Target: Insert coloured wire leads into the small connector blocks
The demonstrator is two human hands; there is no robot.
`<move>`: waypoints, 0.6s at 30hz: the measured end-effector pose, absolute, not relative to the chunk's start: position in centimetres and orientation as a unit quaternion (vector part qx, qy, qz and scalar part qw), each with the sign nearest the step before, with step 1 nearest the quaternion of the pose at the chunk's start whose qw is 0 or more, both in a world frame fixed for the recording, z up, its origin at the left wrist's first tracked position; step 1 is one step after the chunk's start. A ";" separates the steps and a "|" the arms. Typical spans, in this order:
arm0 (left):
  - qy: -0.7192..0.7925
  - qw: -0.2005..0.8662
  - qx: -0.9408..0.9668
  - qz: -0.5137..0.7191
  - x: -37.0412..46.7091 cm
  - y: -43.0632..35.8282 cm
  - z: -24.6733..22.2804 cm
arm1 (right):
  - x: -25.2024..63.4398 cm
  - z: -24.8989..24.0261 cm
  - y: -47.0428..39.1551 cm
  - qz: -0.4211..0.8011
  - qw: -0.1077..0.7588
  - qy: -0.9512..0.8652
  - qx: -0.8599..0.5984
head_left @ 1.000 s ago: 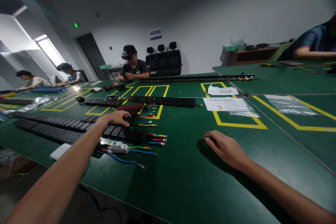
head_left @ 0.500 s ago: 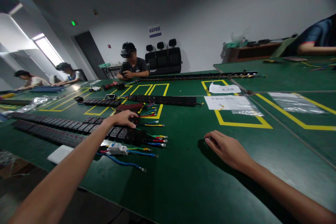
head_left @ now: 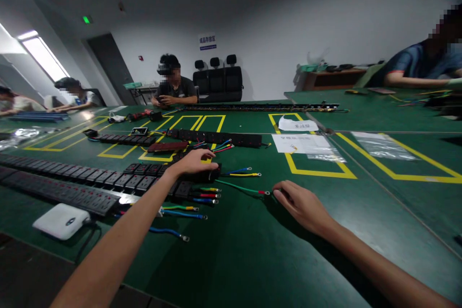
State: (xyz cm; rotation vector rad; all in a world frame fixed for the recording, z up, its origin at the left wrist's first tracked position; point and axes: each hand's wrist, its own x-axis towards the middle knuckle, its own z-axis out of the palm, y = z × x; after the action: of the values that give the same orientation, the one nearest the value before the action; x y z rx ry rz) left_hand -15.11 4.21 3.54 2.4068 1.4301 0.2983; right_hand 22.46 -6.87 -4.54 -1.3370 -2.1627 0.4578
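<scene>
My left hand (head_left: pixel 192 163) reaches across the green table (head_left: pixel 252 231) and closes over the end of a black socket strip (head_left: pixel 144 172), with coloured wires fanning out to its right. A green wire (head_left: pixel 241 187) with a red-tipped lug runs from there toward my right hand (head_left: pixel 302 205). That hand rests palm down on the table, fingers loosely apart, its fingertips right beside the wire's lug. More coloured wires (head_left: pixel 197 199) lie just below my left wrist.
Long black socket strips (head_left: pixel 57 187) stretch to the left, and another (head_left: pixel 216 137) lies further back. A white power bank (head_left: pixel 60 220) sits at the near left edge. Papers and plastic bags (head_left: pixel 306 144) lie inside yellow tape boxes. Other people sit at the far and side tables.
My left hand has slid rightward along the strip to its end, dragging wires with it. A green wire now stretches out to my right hand. The view has shifted.
</scene>
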 end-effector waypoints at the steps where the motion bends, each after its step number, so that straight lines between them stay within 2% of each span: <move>1: 0.528 0.135 0.829 0.126 -15.7 4.8 3.6 | 22.4 -4.5 -6.9 0.170 0.274 -0.805 -0.498; 3: 0.575 0.039 0.811 0.102 -17.3 6.1 3.9 | 22.4 -4.4 -6.9 0.170 0.272 -0.805 -0.499; 4: 0.581 0.033 0.809 0.082 -18.1 6.7 4.1 | 22.4 -4.4 -6.9 0.170 0.272 -0.805 -0.499; 10: 0.581 0.063 0.811 -0.012 -21.7 8.7 4.4 | 22.5 -4.5 -6.8 0.167 0.270 -0.809 -0.495; 18: 0.566 0.050 0.822 -0.037 -23.3 8.1 4.4 | 22.4 -4.5 -6.8 0.171 0.273 -0.807 -0.495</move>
State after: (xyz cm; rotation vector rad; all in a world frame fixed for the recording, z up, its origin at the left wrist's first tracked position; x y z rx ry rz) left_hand -23.29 8.14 4.36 2.5040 1.7225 -0.1118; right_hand 22.42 -6.83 -4.48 -1.3319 -2.1708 0.4610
